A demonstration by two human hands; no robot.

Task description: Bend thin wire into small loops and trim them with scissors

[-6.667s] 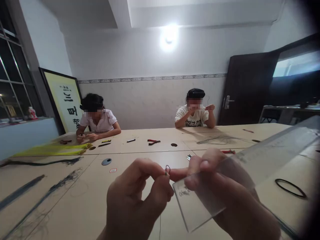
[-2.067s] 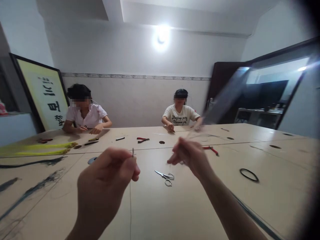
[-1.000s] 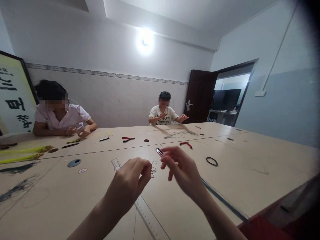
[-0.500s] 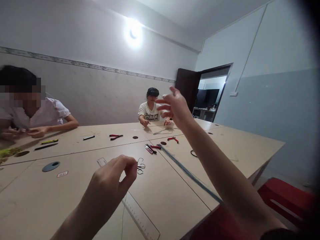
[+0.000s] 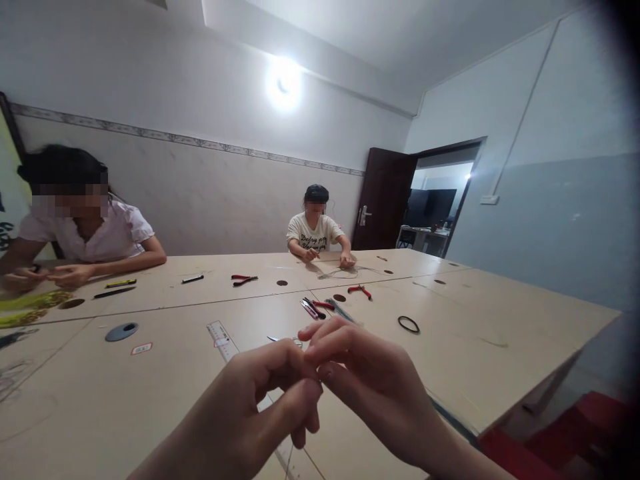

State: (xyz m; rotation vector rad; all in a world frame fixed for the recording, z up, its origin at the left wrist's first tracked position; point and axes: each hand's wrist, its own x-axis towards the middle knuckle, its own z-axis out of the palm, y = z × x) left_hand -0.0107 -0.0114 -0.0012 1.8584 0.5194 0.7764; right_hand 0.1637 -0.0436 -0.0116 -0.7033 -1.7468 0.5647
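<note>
**Q: State of the hands?**
A: Both are closed. My left hand [image 5: 250,407] and right hand [image 5: 375,380] meet, with the fingertips [image 5: 325,340] pressed together in a pinch. The pinch hides whatever lies between them, so I cannot tell exactly what is gripped.

**Q: Location of the work item?**
A: One thread [image 5: 289,463] hangs from under my left hand at 6 o'clock. Its upper end is out of sight.

**Q: Items on the table [image 5: 500,347]?**
A: One ruler [image 5: 225,347] lies at 11 o'clock and runs beneath my hands. One pair of scissors [image 5: 285,340] sits just past my fingers at 12 o'clock, partly hidden. Three pliers are in view: one [image 5: 361,291] at 1 o'clock, one [image 5: 243,280] at 11 o'clock, and one [image 5: 323,305] at 12 o'clock, in a tight cluster too small to separate. One rubber ring [image 5: 409,325] lies at 2 o'clock. One disc [image 5: 121,331] and one label [image 5: 142,348] lie at 10 o'clock.

**Q: Receptacles?**
A: Round holes [image 5: 283,282] are set in the table. They are too small to see into.

**Q: Others present?**
A: Two co-workers. One [image 5: 80,227] sits at 10 o'clock, hands together at the table edge. One [image 5: 314,230] sits at 12 o'clock, hands beside a wire bundle [image 5: 345,272].
</note>
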